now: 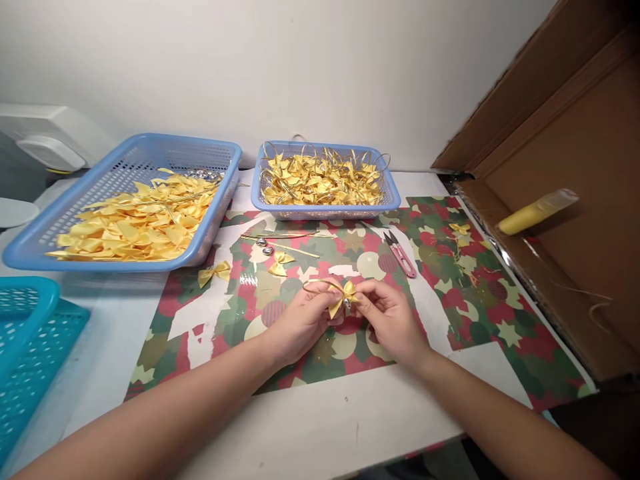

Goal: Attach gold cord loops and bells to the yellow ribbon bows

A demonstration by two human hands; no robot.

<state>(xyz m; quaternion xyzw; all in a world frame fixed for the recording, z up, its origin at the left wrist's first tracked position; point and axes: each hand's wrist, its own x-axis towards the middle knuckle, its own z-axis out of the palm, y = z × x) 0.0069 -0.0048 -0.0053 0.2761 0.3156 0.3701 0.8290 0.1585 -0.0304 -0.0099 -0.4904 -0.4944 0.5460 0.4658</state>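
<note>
The patterned sheet (350, 347) spread beneath my work, with the large blue basket (120, 265) of yellow ribbon pieces at its far left and the smaller blue basket (325, 210) of corded bows at its far edge. My left hand (310, 313) and right hand (387, 320) met over the sheet, each closed to a pinch. Pink snips (401, 255) lay beyond the right one. Between my fingertips sat a yellow bow (349, 289), gripped from both sides, a gold cord (320, 281) looping out over my left fingers. A silver bell (347, 303) showed at the bow's middle, so I judged the step to be settling bell and cord there; the next move seemed to call for a firm left pinch and light right fingertips.
</note>
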